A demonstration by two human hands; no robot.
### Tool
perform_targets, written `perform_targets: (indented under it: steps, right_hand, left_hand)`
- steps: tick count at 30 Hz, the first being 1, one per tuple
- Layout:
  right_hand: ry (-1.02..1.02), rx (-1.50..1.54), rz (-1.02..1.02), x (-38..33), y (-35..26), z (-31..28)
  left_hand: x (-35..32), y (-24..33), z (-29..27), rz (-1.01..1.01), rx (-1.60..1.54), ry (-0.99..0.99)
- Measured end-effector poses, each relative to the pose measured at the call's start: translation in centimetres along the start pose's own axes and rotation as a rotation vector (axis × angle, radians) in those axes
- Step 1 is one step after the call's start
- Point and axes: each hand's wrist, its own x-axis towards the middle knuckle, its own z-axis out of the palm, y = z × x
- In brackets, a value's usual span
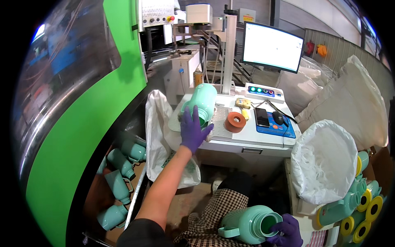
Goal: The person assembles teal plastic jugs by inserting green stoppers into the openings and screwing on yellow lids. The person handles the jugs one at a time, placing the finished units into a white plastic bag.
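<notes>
A mint-green plastic jug [204, 96] lies on its side on the white worktable, its open mouth turned toward me. My left hand [193, 129], in a purple glove, grips the jug around its neck, with fingers along the left and thumb at the right. Low in front, over my checked apron [220, 210], a second mint-green jug [247, 222] is tilted with its mouth to the right and its handle at the left. My right hand [286, 230], also gloved in purple, has its fingers curled over that jug's rim.
On the worktable [267, 141] are an orange-brown ring [235, 122], a phone [261, 117], a mouse [278, 118] and a button box [265, 91]. A monitor [273, 46] stands behind. Jugs lie in a left bin [119, 187]; a white sack [325, 160] holds clear rings.
</notes>
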Motion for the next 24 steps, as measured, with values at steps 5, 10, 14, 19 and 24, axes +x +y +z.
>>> perform_targets:
  steps: [5,10,14,19,24]
  right_hand:
    - [0.024,0.057,-0.003,0.3,0.7,0.9]
    - [0.211,0.156,0.182,-0.7,-2.3,2.7]
    - [0.275,0.270,0.214,-3.9,-8.0,3.3]
    - [0.015,0.253,0.839,-21.9,-20.1,-2.0]
    - [0.927,0.259,1.536,-43.1,-31.9,-6.2]
  left_hand:
    - [-5.9,13.2,-10.0,0.610,-0.906,-0.737]
    - [-9.9,22.1,-13.1,0.756,-1.244,-1.211]
    - [-7.5,16.9,-18.4,0.910,-0.856,-0.952]
    - [-6.5,14.7,-22.0,0.755,-0.608,-0.948]
    - [-7.1,15.8,-16.2,0.574,-0.570,-1.027]
